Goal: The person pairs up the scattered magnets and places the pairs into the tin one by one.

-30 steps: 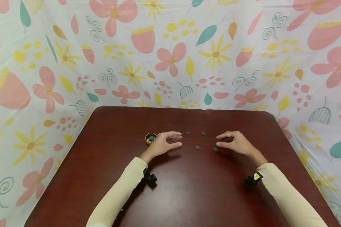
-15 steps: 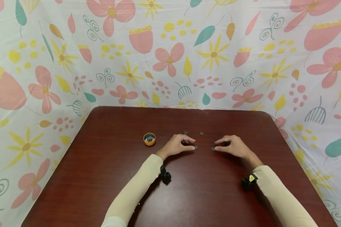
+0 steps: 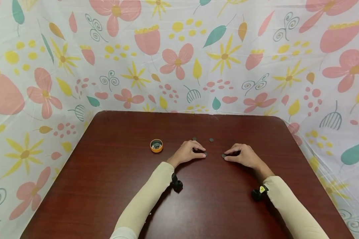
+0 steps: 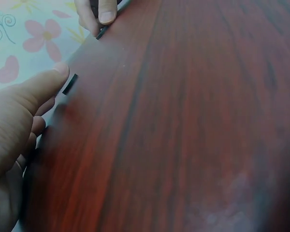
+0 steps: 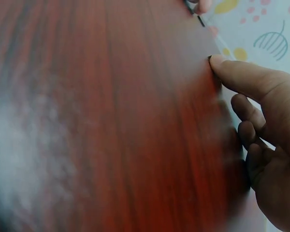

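Note:
In the head view my left hand [image 3: 187,151] is low over the table, fingers bent, its thumb tip right at a small dark disc [image 3: 205,154]. That disc [image 4: 70,84] shows as a thin black edge just past the thumb in the left wrist view. Opposite, my right hand [image 3: 243,155] has thumb and forefinger at another dark disc [image 3: 223,155], lightly pinching its edge. In the right wrist view the right thumb [image 5: 241,72] covers most of that disc. Two more dark discs, a left one [image 3: 194,138] and a right one [image 3: 211,140], lie farther back.
A small round orange-rimmed tin [image 3: 156,151] with a dark disc and something shiny inside stands left of the left hand. The reddish-brown table [image 3: 122,172] reaches to a floral cloth [image 3: 179,66] at the back and sides.
My left hand has moved right, away from the tin, to the near left disc. The right hand has lowered slightly and closed in on the near right disc.

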Tool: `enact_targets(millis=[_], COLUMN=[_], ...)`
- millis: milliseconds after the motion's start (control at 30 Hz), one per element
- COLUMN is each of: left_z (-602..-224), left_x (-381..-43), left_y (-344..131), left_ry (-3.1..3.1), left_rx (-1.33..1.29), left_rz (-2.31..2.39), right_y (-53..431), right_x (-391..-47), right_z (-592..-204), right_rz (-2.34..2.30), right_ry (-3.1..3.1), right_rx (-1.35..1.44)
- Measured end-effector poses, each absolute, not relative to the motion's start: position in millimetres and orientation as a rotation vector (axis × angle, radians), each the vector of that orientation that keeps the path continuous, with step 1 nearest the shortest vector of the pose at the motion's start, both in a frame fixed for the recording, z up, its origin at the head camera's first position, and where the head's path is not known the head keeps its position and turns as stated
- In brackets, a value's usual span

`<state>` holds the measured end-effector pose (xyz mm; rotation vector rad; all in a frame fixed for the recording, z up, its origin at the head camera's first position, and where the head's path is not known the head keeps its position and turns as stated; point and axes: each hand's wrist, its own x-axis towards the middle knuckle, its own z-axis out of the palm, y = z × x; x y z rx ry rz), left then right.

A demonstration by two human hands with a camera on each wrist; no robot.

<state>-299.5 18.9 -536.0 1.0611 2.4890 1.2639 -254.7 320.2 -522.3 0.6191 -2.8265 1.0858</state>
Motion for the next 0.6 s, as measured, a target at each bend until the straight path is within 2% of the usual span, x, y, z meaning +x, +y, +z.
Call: enact_targets(millis=[600], left_z=[-531.9], left_x=[-297.1], left_y=[25.9], left_ry=[2.553], left_rx=[1.12], left_rz=[1.153], right_y=[312.3], right_x=[-256.1], right_z=[-522.4], right_rz=[1.002], right_ry=[-2.85], right_rx=[0.604])
